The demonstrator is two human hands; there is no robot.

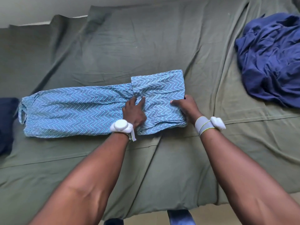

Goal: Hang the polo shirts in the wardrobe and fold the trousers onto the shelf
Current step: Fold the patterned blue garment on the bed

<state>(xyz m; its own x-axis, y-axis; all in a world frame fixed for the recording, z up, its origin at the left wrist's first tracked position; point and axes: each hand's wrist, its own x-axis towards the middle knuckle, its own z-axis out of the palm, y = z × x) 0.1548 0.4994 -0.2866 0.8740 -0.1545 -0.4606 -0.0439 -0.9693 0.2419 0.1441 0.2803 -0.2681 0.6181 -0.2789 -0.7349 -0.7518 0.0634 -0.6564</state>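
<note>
Left hand (134, 113) fingers (142, 101) spread flat, pinning the middle of the light blue zigzag-patterned cotton trousers (78, 109). Right hand (186, 106) fingers pinched on the folded right end of the trousers, thumb on top. Trousers lying lengthwise on the olive green bed sheet (146, 46), waist to the left. Risks: bunched cloth under the left fingers creasing into the fold; uneven edges from a skewed pull; snagging the loose sheet. Crumpled dark blue garment (272, 59) well apart, right.

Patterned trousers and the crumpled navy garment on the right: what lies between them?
Head view: nothing but bare green bedsheet, creased, lies between the patterned trousers and the navy garment.
</note>
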